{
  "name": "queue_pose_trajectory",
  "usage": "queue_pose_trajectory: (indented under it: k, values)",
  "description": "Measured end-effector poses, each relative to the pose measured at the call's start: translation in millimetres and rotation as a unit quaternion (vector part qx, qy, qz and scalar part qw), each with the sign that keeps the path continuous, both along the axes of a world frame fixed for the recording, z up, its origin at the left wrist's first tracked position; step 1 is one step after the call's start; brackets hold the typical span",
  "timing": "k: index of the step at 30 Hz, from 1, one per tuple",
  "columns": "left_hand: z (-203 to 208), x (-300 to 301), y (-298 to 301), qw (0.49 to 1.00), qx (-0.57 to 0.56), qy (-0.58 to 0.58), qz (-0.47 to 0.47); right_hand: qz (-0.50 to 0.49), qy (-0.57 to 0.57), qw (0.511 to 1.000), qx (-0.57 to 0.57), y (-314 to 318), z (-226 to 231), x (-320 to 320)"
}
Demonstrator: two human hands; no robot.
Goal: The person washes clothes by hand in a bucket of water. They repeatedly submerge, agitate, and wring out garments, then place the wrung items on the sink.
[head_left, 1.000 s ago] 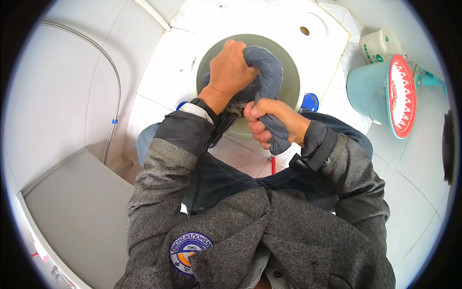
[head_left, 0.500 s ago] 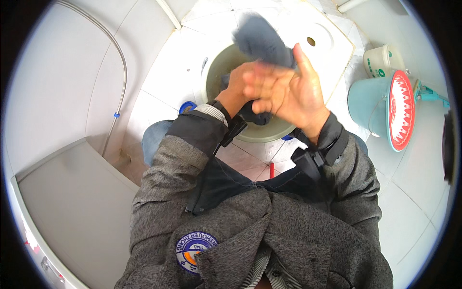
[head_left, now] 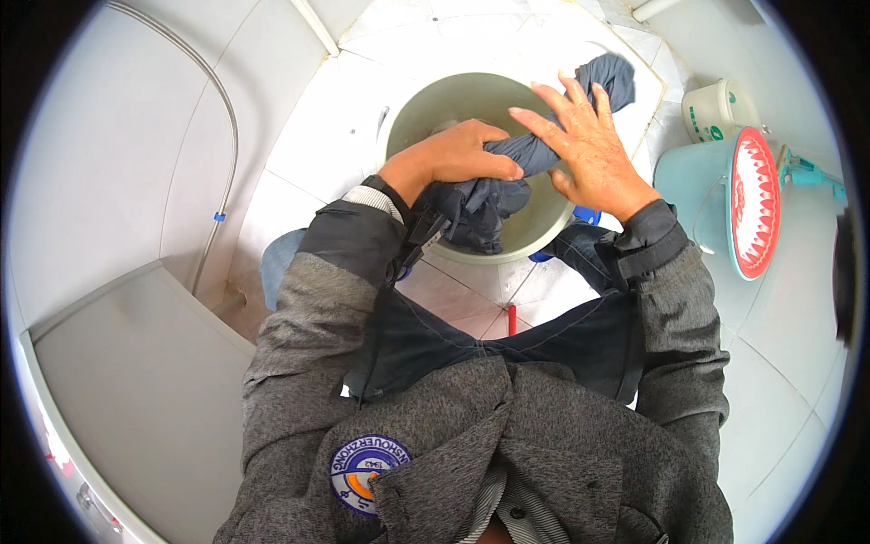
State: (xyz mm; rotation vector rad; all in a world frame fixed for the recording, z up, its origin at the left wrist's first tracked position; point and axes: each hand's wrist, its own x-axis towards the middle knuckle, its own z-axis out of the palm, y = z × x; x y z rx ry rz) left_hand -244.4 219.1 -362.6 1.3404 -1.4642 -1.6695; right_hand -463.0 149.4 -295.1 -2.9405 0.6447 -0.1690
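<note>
A dark grey-blue garment [head_left: 530, 152], twisted like a rope in its middle, hangs over a round pale grey-green tub [head_left: 458, 86]. My left hand [head_left: 453, 156] is closed around the twisted part, thumb and fingers wrapped over it. A loose, crumpled bulk of the cloth droops below that grip into the near side of the tub. My right hand [head_left: 594, 150] is open beside the cloth, its fingers spread across the far stretch. Past those fingers the bunched end sticks out to the upper right. Whether the right palm touches the cloth, I cannot tell.
To the right, a light blue bucket [head_left: 693, 186] stands against a red-and-white basin [head_left: 754, 204], with a white pail [head_left: 720, 113] behind. A grey lid-like panel [head_left: 145, 390] lies at lower left, below a metal hose [head_left: 233, 118]. A red stick [head_left: 512, 320] shows between my legs.
The cloth's free end has swung from above the tub to the upper right. My right hand has turned from palm up to back up, while my left hand has opened into clearer view, still gripping.
</note>
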Motion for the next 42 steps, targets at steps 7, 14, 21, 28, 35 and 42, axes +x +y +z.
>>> queue_pose_trajectory:
  k: [7,14,21,28,35,42]
  values:
    - [15.7,-2.8,-2.8,0.998,-0.006,0.045,-0.039,-0.007,-0.153,0.988,0.004,-16.3,-7.9,-7.1]
    - [18.5,-6.1,-1.0,0.988,-0.132,-0.005,0.075,-0.137,-0.219,0.966,0.002,-26.3,21.0,-11.7]
    - [15.9,-24.0,4.8,0.920,-0.252,-0.253,0.161,-0.218,-0.194,0.954,0.072,-13.4,35.1,-2.8]
    - [12.8,-2.9,-3.5,0.808,-0.386,-0.409,0.175,-0.289,0.003,0.852,0.436,-8.3,13.3,-0.9]
    - [6.3,-7.5,4.5,0.807,-0.391,-0.417,0.149,-0.298,-0.091,0.611,0.728,40.6,-17.2,-8.7]
    - [1.4,-23.2,7.6,0.837,-0.375,-0.370,0.152,-0.293,-0.156,0.399,0.855,65.3,-11.4,-11.3]
